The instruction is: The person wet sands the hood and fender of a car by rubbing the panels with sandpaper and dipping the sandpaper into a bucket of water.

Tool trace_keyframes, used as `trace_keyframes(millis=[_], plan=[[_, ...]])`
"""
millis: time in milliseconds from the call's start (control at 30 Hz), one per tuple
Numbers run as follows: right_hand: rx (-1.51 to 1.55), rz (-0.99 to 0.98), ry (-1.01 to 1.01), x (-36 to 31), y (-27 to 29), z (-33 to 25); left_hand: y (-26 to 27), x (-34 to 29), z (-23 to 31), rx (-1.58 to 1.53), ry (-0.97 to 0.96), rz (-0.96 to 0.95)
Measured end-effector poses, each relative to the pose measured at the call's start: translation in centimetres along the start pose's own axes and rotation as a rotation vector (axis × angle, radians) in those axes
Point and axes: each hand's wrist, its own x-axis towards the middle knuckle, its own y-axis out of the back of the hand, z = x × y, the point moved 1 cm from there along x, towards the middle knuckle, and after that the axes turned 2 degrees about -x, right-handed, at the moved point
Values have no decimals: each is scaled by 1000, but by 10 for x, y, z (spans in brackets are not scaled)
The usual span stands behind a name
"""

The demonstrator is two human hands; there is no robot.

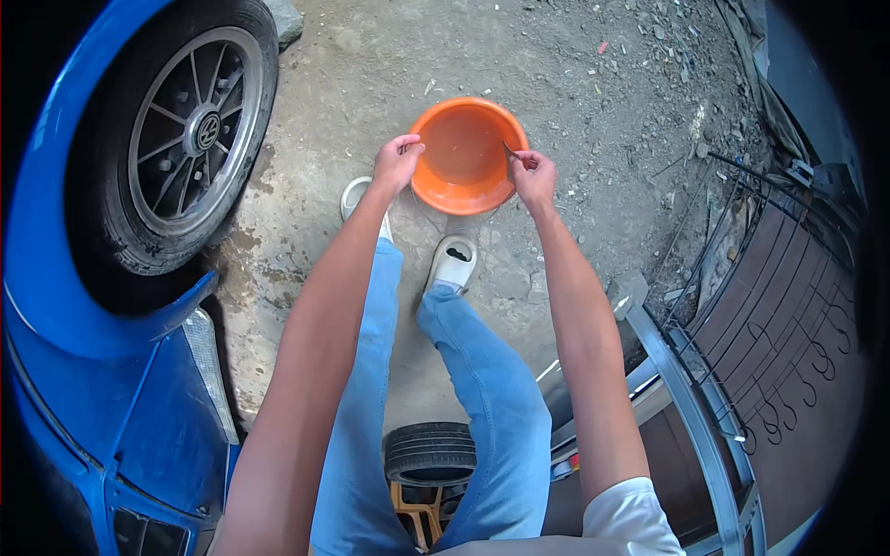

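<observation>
A round orange plastic basin (464,198) is in front of my feet, with what looks like shallow, cloudy water in it. My left hand (397,165) pinches its left rim between thumb and fingers. On the opposite side, my right hand (534,178) is closed at the right rim. A thin dark pointed piece (509,149) juts from the right fingers over the basin's inside; its kind is too small to make out. Whether the basin touches the ground or hangs just above it, I cannot tell.
A blue car (139,389) with a large front wheel (199,134) stands close on the left. Behind my legs lies a loose tire (429,452). On the right are a wire rack with hooks (788,343) and a metal frame (681,389). Gravel and debris (640,111) cover the far right ground.
</observation>
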Motion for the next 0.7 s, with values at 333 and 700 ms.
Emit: trace_keyframes(millis=[333,700], plan=[[-391,534,75,-2,-32,33,-45,39,-2,841,-576,49],[-667,-113,50,-4,-103,36,-84,79,-34,944,-368,-346]])
